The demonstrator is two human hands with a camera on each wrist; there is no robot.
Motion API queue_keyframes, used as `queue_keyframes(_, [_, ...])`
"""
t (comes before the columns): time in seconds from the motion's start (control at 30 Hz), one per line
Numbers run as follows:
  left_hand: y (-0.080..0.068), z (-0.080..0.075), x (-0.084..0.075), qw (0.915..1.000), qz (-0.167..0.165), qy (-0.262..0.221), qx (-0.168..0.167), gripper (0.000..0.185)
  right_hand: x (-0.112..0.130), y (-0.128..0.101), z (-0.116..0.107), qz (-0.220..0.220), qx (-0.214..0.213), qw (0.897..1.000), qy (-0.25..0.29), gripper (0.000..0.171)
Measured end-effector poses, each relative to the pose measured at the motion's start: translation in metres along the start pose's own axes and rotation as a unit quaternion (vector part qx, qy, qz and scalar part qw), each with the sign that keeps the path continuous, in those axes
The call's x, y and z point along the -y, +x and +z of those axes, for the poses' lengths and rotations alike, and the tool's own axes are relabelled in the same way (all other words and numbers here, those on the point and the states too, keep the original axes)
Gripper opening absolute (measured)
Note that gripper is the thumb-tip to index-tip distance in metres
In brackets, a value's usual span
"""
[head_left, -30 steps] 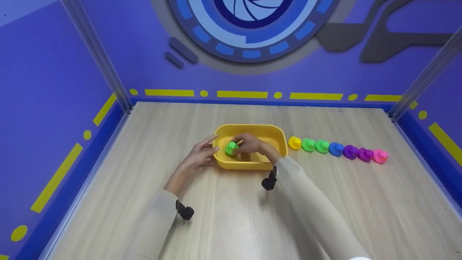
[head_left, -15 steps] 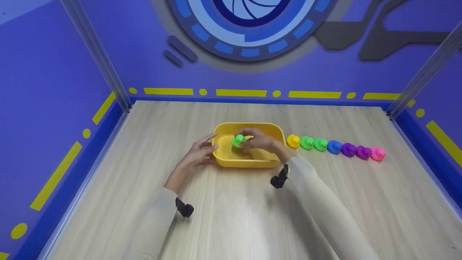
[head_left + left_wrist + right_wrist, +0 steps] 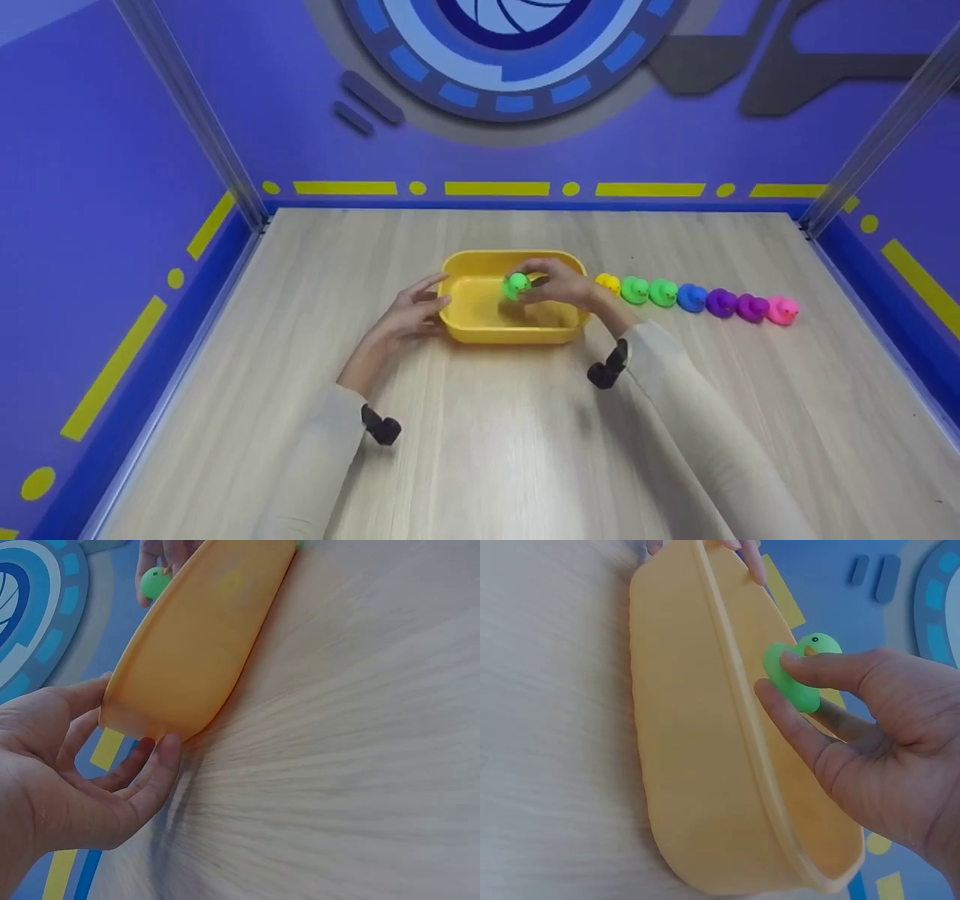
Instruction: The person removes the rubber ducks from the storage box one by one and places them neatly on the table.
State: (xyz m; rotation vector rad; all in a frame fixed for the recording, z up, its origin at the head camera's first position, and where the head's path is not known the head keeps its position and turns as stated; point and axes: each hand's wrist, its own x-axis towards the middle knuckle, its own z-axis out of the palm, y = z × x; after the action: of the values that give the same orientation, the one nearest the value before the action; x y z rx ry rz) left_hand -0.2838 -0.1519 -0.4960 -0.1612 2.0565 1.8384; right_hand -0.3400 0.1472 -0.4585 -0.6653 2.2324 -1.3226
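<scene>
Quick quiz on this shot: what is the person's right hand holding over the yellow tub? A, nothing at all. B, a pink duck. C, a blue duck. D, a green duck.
D: the right hand pinches a green duck between thumb and fingers above the yellow tub, while the left hand rests against the tub's left end.

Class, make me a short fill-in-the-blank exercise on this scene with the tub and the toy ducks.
1. The right hand pinches a ____ duck above the tub.
2. The left hand touches the end of the ____ tub.
3. The last duck in the row, farthest from the tub, is ____.

Missing words: green; yellow; pink
</scene>
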Motion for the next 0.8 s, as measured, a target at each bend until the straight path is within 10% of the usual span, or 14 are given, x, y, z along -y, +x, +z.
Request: queue_keyframes(0.8, [0.001,-0.002,-0.003,0.9994,0.017,0.025,0.018,0.057,0.000,-0.026,-0.030,0.029,-0.080,0.996,-0.011,0.043])
